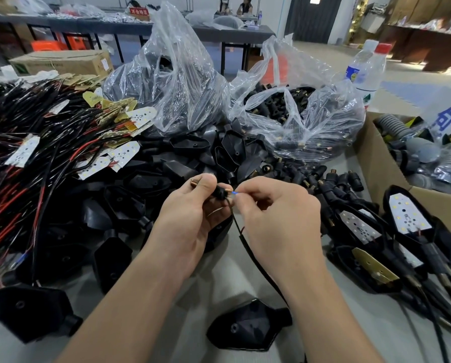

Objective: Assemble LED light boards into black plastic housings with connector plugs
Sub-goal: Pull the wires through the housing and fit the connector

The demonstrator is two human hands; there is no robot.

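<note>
L hand (193, 216): yours, fingers curled round a black connector plug (220, 193), held above mid-table. A brass threaded end shows by your thumb.
R hand (279, 213): thumb + forefinger pinched on the blue-tipped end of the wire (250, 251), right at the plug's brass mouth.
Wire: black, runs from btwn your hands down under your R wrist twd bottom-right.
Housing (248, 327): 1 pc, black, lying on the grey table (227, 281) btwn your forearms, apart from both hands.
Housing pile (172, 166): black shells heaped just behind your hands.
LED boards (122, 153): white boards w/ red + black leads, big tangle on L side.
Loose plugs (331, 179): scattered just R of your hands.
Finished units (406, 218): boards seated in housings, far R, beside the cardboard box (376, 163).
Clear bags (179, 82): 2, back of table. L one w/ black parts, R one w/ plugs.
Water bottle (367, 66): upright, behind R bag.
</note>
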